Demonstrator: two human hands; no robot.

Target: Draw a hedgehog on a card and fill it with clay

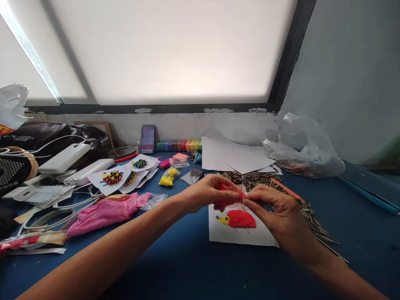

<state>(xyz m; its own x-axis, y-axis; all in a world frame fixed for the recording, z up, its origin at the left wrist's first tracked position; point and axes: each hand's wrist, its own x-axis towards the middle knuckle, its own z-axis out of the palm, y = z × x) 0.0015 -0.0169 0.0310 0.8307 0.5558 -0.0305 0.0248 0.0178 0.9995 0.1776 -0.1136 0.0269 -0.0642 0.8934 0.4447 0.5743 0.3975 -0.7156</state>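
Note:
Both hands hold a small clear plastic bag of red modelling clay (227, 196) above the paper. My left hand (212, 192) is closed round the clay-filled part on the left. With thumb and forefinger, my right hand (271, 208) pinches the bag's clear end. Below them lies a white sheet (225, 236) bearing a hedgehog-like figure (241, 219) with a flat red clay body, a yellow clay head and a blue nose. My right hand and wrist hide part of the sheet's right side. Striped sunflower seeds (256, 180) lie heaped just behind the hands.
White papers (234, 152) lie behind the seeds, beside a crumpled plastic bag (309, 150). Leftward are a bag of yellow clay (168, 177), finished seed figures on paper (112, 178), a pink cloth (103, 214), cables and white power banks (64, 158). A phone (148, 139) leans against the wall.

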